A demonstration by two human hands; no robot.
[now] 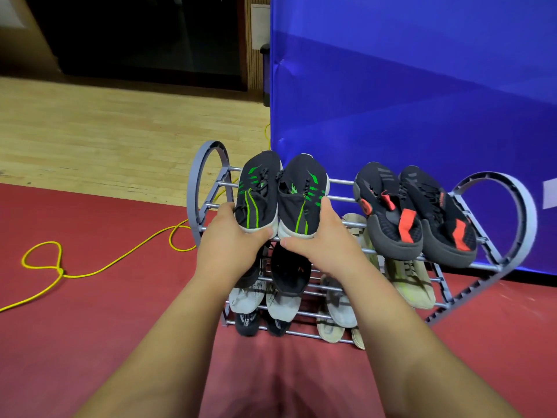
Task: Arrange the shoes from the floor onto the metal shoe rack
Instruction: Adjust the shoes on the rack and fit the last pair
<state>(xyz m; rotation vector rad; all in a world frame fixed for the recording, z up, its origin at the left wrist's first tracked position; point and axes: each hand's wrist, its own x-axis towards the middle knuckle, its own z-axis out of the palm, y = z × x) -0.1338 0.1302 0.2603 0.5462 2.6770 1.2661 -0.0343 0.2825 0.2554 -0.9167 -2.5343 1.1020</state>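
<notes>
While my left hand (232, 236) grips the heel of the left green-striped shoe (259, 191) and my right hand (322, 236) curls round the heel of the right green-striped shoe (301, 194), the entry reads: pair on the top tier of the metal shoe rack (208, 164), left end, toes toward the blue panel (422, 86). Red-tabbed pair (413, 212) racked, right end. Lower tiers filled. No loose shoes visible on the red floor (120, 312), so I judge the task nearly complete. Open gap between pairs; yellow cable (96, 270) lies left, well apart.
</notes>
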